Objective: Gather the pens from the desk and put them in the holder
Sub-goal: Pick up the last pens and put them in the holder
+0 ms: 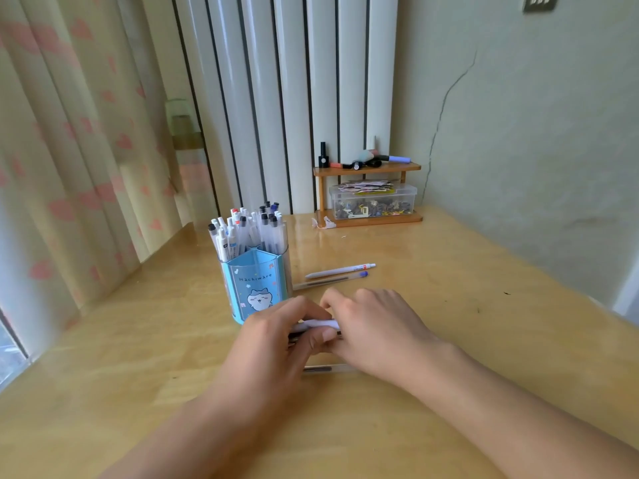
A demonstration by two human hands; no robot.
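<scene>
A blue pen holder (255, 288) with a cartoon cat stands left of centre on the wooden desk (466, 305), filled with several pens. Just in front of it, my left hand (276, 335) and my right hand (371, 328) meet around a small bundle of pens (316, 324); fingers of both hands curl on it. Two more pens lie behind the hands: a white pen (340, 270) and a clear pen with a blue cap (330, 280). Another clear pen (326, 368) lies on the desk under my right hand.
A small wooden shelf (368, 169) at the back holds bottles and a clear plastic box (373, 201) of small items. A radiator and curtain rise behind the desk; a wall runs along the right.
</scene>
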